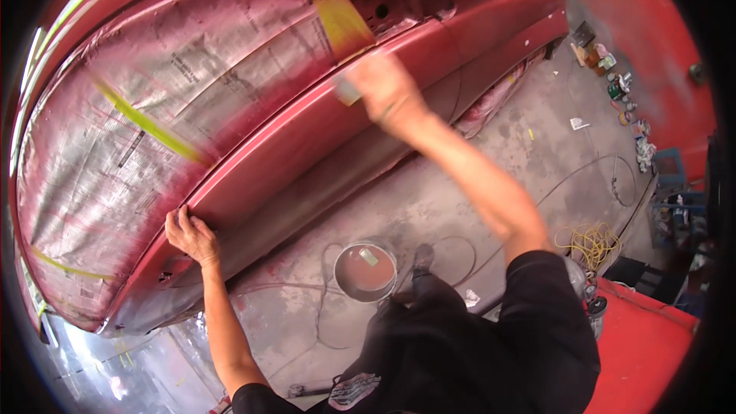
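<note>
A car door panel (299,138), painted dull red, runs diagonally across the view below the windows. My right hand (383,86) is on its upper part, blurred, with fingers closed round a small grey and yellowish sanding block (349,90). The block's face against the paint is hidden. Farther left, my left hand (192,236) rests on the door's upper edge, fingers slightly bent and apart, holding nothing. Above both hands the windows are covered with masking paper (230,69), held by yellow-green tape (146,121) and dusted with red overspray.
A bucket (366,272) of murky reddish water stands on the stained concrete floor by my foot, a small pale block in it. A thin hose (318,322) loops around it. A yellow coiled cord (590,245) lies at right. Cans and bottles (617,88) line the red wall.
</note>
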The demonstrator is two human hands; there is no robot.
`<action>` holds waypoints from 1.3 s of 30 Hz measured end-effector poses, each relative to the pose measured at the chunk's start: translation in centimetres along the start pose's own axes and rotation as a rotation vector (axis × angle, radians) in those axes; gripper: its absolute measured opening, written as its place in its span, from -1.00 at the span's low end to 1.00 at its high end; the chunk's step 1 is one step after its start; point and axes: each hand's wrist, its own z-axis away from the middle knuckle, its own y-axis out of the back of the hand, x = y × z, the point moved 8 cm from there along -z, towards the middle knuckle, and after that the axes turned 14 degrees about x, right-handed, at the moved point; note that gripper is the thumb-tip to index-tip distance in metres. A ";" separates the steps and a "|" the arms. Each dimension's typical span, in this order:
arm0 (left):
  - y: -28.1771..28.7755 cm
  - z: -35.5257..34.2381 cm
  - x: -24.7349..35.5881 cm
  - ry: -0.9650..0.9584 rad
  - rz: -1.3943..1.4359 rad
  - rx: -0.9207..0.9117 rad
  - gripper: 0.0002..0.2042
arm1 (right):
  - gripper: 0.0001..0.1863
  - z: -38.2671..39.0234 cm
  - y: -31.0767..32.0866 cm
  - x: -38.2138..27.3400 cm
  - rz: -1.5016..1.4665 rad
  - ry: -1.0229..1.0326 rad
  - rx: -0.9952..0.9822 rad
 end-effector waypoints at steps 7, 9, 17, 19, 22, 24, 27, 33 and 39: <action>0.2 0.3 -0.7 -0.009 0.034 -0.011 -0.61 | -0.69 -0.4 5.7 11.2 0.211 0.054 -0.028; -0.2 0.4 -0.6 0.002 0.038 -0.009 -0.60 | -0.67 0.5 5.3 12.1 0.224 -0.024 -0.038; 0.4 0.8 -1.4 -0.013 0.024 -0.035 -0.59 | -0.62 0.0 5.2 13.1 0.160 0.034 -0.167; -0.5 0.3 -0.5 -0.011 0.040 -0.025 -0.59 | -0.67 0.3 5.8 13.6 0.253 0.063 -0.042; 0.5 0.7 -0.9 -0.016 0.036 -0.007 -0.60 | -0.63 1.3 3.2 7.7 0.222 0.082 -0.092; 0.4 0.8 -1.0 -0.001 0.044 -0.022 -0.60 | -0.60 0.9 3.4 9.0 0.164 0.141 -0.081; 0.9 0.9 -1.8 -0.007 0.020 -0.006 -0.60 | -0.58 -0.7 6.4 14.3 0.232 -0.041 -0.135; 0.2 0.5 -0.5 -0.004 0.021 0.010 -0.61 | -0.59 1.8 2.5 7.8 0.195 0.049 -0.083; -0.2 0.6 -0.5 -0.001 0.026 0.002 -0.62 | -0.54 2.4 6.6 13.8 0.436 -0.126 -0.003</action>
